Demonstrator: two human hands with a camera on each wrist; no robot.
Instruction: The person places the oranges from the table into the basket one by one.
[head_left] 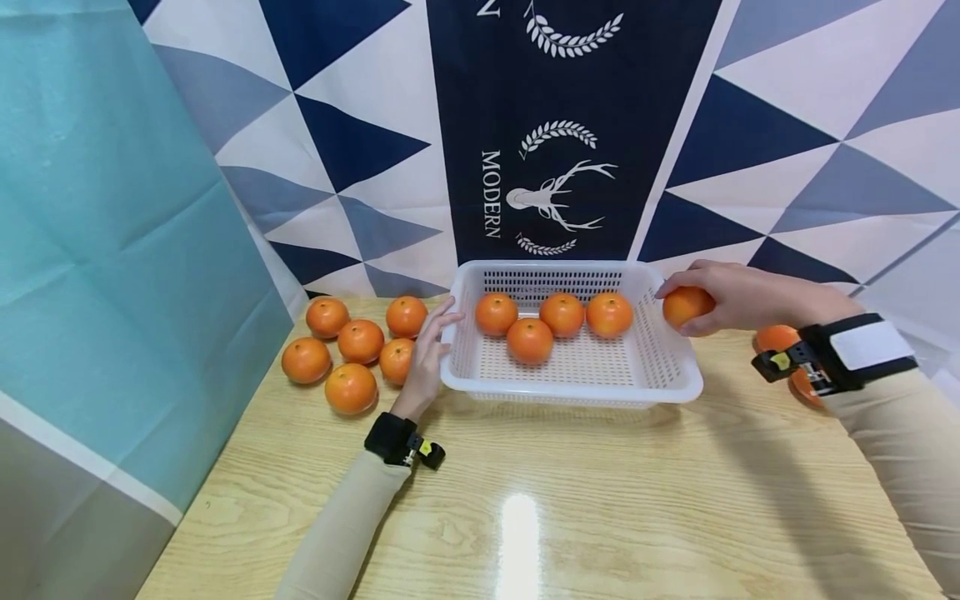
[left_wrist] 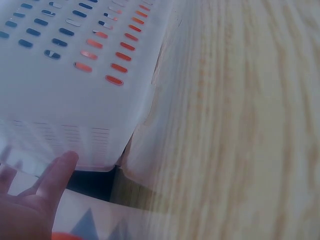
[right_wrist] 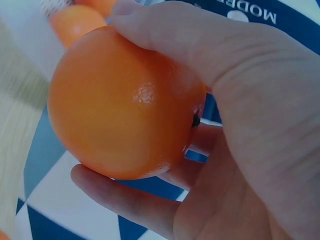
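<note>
orange point(head_left: 687, 309) in my right hand point(head_left: 727, 292), at the right end of the basket point(head_left: 555, 387)

my right hand grasps the orange between thumb and fingers, and in the head view the orange overlaps the basket's right rim. my left hand point(head_left: 429, 354) is released, fingers extended at the basket's left end; whether they touch the rim i cannot tell.

inside the basket sit four oranges point(head_left: 530, 341): three along the far side, one nearer me, in front of the left two. on the surface point(head_left: 465, 500), six oranges point(head_left: 361, 341) lie left of the basket, one partly behind my left hand. two more oranges point(head_left: 777, 337) show on the right, partly hidden by my wrist strap point(head_left: 813, 358). behind the basket is a patterned cloth point(head_left: 465, 50).
</note>
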